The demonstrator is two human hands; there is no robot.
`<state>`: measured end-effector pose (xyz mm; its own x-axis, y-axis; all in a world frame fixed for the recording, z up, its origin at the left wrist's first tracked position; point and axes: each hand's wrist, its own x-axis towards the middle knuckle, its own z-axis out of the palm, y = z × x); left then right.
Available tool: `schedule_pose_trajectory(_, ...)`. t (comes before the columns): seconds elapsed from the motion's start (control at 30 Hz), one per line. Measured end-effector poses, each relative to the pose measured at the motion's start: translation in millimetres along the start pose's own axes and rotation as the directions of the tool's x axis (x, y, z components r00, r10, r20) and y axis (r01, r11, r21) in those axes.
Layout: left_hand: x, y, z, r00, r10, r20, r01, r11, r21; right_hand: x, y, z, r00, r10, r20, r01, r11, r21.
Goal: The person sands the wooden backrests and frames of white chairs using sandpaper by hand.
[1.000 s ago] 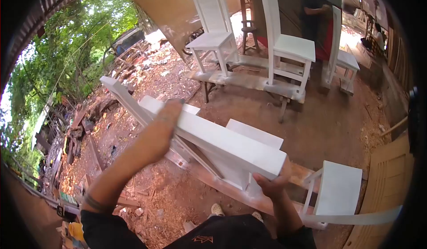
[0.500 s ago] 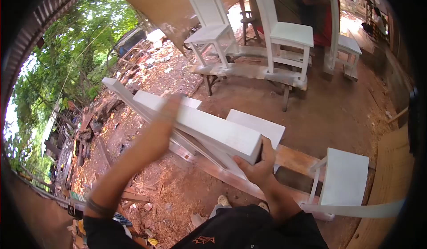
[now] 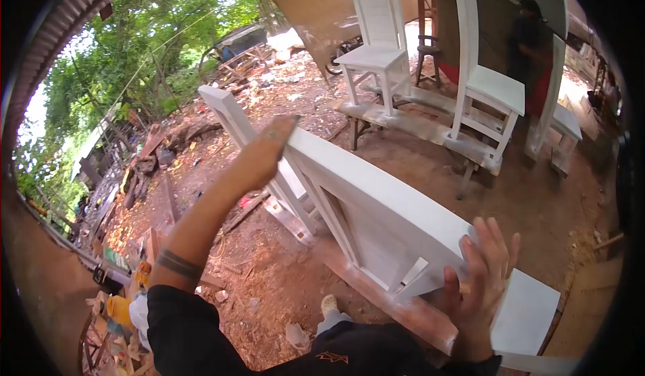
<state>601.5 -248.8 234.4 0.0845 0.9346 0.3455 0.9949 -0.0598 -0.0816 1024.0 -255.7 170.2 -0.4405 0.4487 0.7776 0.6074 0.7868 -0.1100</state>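
Observation:
A white chair (image 3: pixel 383 181) with a tall back stands in front of me on a low plank bench (image 3: pixel 336 258). My left hand (image 3: pixel 272 147) is closed over the far end of its top white edge, with something small and dark at the fingertips that I cannot make out. At the near right end of the same edge, my right hand (image 3: pixel 480 275) has its fingers spread and raised, holding nothing. A white chair seat (image 3: pixel 526 309) shows just right of that hand.
More white chairs (image 3: pixel 376 57) (image 3: pixel 496 88) stand on a second plank bench (image 3: pixel 416 124) further back. A person (image 3: pixel 527 40) in dark clothes works behind them. Wood scraps and shavings litter the ground at the left. A wooden panel (image 3: pixel 588 302) lies at the lower right.
The view has swung left, and the chair's edge appears larger and tilted more steeply. My right hand has let go of the edge and opened. My left hand remains on the edge.

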Motion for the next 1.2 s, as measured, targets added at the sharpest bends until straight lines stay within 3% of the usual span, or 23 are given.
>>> schedule_pose_trajectory(0.07, 3.9, -49.9, 2.8, 0.994, -0.094, 0.061, 0.100, 0.990, -0.104, 26.6, -18.6, -16.8, 0.950, 0.012, 0.312, 0.022, 0.994, -0.105)
schedule_pose_trajectory(0.13, -8.0, -116.0, 31.6, 0.920, -0.208, 0.332, 0.235, 0.971, -0.042, 46.4, -43.3, -17.8, 0.906, 0.123, 0.405, -0.025, 0.971, -0.238)
schedule_pose_trajectory(0.17, -21.0, -141.4, 52.9, 0.906, -0.270, 0.326, 0.303, 0.951, -0.055, 57.9, -56.8, -12.6, 0.878, 0.183, 0.441, -0.045, 0.951, -0.305)
schedule_pose_trajectory(0.27, -64.8, -189.1, 118.2, 0.891, -0.353, 0.285, 0.411, 0.895, -0.175, 101.8, -97.9, 26.7, 0.826, 0.208, 0.523, -0.083, 0.964, -0.252)
schedule_pose_trajectory(0.3, -79.0, -204.9, 155.4, 0.915, -0.312, 0.258, 0.402, 0.776, -0.487, 116.4, -109.9, 46.1, 0.832, 0.167, 0.528, -0.060, 0.975, -0.214)
schedule_pose_trajectory(0.33, -95.2, -216.6, 191.8, 0.931, -0.280, 0.232, 0.356, 0.563, -0.746, 129.9, -119.0, 69.6, 0.834, 0.130, 0.537, -0.038, 0.983, -0.179)
schedule_pose_trajectory(0.4, -109.9, -194.9, 214.4, 0.940, -0.251, 0.231, 0.304, 0.311, -0.901, 159.7, -135.4, 115.7, 0.833, 0.038, 0.551, 0.041, 0.991, -0.130)
schedule_pose_trajectory(0.47, -126.7, -183.1, 235.6, 0.865, -0.278, 0.417, 0.495, 0.344, -0.798, 191.3, -151.0, 161.0, 0.843, -0.058, 0.534, 0.111, 0.992, -0.067)
schedule_pose_trajectory(0.53, -147.1, -181.7, 296.4, 0.907, -0.233, 0.350, 0.399, 0.219, -0.890, 215.1, -162.5, 207.0, 0.872, -0.133, 0.471, 0.178, 0.983, -0.053)
schedule_pose_trajectory(0.6, -163.2, -178.2, 365.9, 0.897, -0.282, 0.340, 0.405, 0.219, -0.888, 234.9, -176.0, 233.2, 0.851, -0.162, 0.499, 0.218, 0.974, -0.057)
schedule_pose_trajectory(0.67, -148.3, -151.3, 337.2, 0.915, -0.195, 0.354, 0.375, 0.079, -0.924, 244.1, -181.9, 241.6, 0.804, -0.165, 0.571, 0.264, 0.960, -0.094)
schedule_pose_trajectory(0.7, -140.8, -138.3, 317.9, 0.925, -0.153, 0.347, 0.351, -0.002, -0.936, 238.2, -177.1, 245.8, 0.832, -0.214, 0.512, 0.284, 0.957, -0.063)
schedule_pose_trajectory(0.77, -152.6, -134.0, 351.1, 0.972, -0.089, 0.218, 0.218, -0.015, -0.976, 226.2, -164.2, 230.2, 0.858, -0.274, 0.435, 0.324, 0.945, -0.045)
schedule_pose_trajectory(0.83, -163.3, -145.3, 373.0, 0.951, -0.058, 0.303, 0.309, 0.151, -0.939, 213.7, -156.8, 200.0, 0.854, -0.319, 0.412, 0.365, 0.930, -0.037)
schedule_pose_trajectory(0.9, -171.7, -154.8, 375.7, 0.886, -0.125, 0.446, 0.463, 0.217, -0.859, 193.1, -140.8, 169.1, 0.850, -0.206, 0.485, 0.304, 0.943, -0.134)
schedule_pose_trajectory(0.93, -177.3, -156.9, 383.4, 0.895, -0.169, 0.413, 0.441, 0.197, -0.876, 182.1, -132.4, 151.2, 0.843, -0.152, 0.516, 0.278, 0.945, -0.175)
schedule_pose_trajectory(1.0, -172.0, -155.8, 384.5, 0.854, -0.268, 0.445, 0.474, 0.049, -0.879, 170.2, -118.9, 107.7, 0.737, 0.184, 0.651, -0.122, 0.983, -0.140)
schedule_pose_trajectory(1.07, -163.9, -150.2, 358.8, 0.730, -0.350, 0.587, 0.547, -0.216, -0.809, 160.4, -103.1, 66.3, 0.674, 0.237, 0.700, -0.207, 0.970, -0.129)
schedule_pose_trajectory(1.2, -175.6, -150.5, 350.3, 0.784, -0.399, 0.475, 0.560, 0.125, -0.819, 117.8, -79.7, 25.7, 0.762, 0.159, 0.627, 0.002, 0.969, -0.249)
